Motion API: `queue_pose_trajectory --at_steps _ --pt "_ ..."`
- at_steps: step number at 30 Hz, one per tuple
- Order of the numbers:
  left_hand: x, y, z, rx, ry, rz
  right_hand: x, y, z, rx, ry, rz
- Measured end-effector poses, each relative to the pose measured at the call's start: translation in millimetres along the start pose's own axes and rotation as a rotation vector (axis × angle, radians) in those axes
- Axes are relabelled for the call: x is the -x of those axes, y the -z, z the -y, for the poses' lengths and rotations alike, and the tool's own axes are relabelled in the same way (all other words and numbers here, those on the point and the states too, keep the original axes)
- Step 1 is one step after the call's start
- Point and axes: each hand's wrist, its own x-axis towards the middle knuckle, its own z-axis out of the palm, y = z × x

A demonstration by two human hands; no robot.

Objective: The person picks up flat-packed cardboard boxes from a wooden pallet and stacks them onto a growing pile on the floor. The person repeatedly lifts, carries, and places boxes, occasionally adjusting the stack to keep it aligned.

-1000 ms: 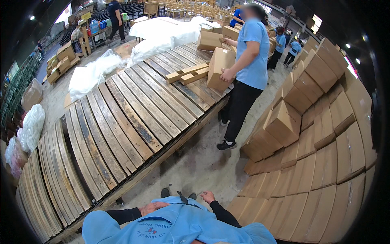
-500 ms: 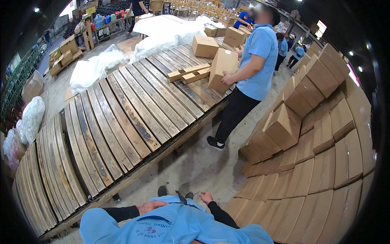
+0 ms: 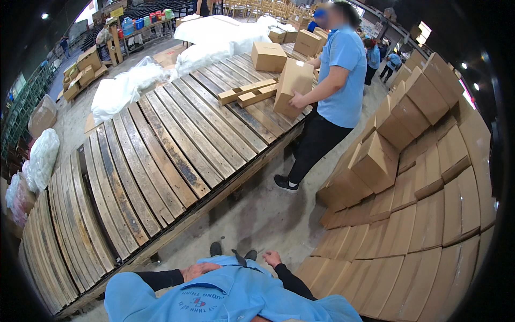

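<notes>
My left hand (image 3: 200, 270) lies against the front of my light blue shirt (image 3: 236, 295), its fingers stretched out flat and holding nothing I can see. Beside my right hip hangs my right hand (image 3: 272, 258), with loosely bent fingers slightly apart and nothing in them. Both hands are away from the long slatted wooden table (image 3: 161, 155). On that table's far right end a co-worker (image 3: 340, 75) in a blue shirt grips a tilted cardboard box (image 3: 294, 87). Two long narrow cardboard pieces (image 3: 249, 94) lie next to it, with another closed box (image 3: 269, 56) behind.
Stacked cardboard cartons (image 3: 407, 225) rise in a wall on my right. A concrete floor strip (image 3: 241, 214) runs between them and the table. White plastic sheeting (image 3: 214, 45) covers things beyond the table. More workers (image 3: 373, 59) stand farther back.
The co-worker leans a little toward the table and has shifted slightly to the right, still gripping the box. My hands stay where they were.
</notes>
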Motion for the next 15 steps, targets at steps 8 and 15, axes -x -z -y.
queue_pose_trajectory --at_steps 8,15 --pt "-7.9 5.7 -9.1 -0.137 -0.013 -0.008 -1.8 12.1 19.6 0.009 0.006 0.047" --pt "-18.1 5.1 -15.5 -0.059 0.034 0.0 -26.2 11.1 -3.3 0.019 0.062 0.015"
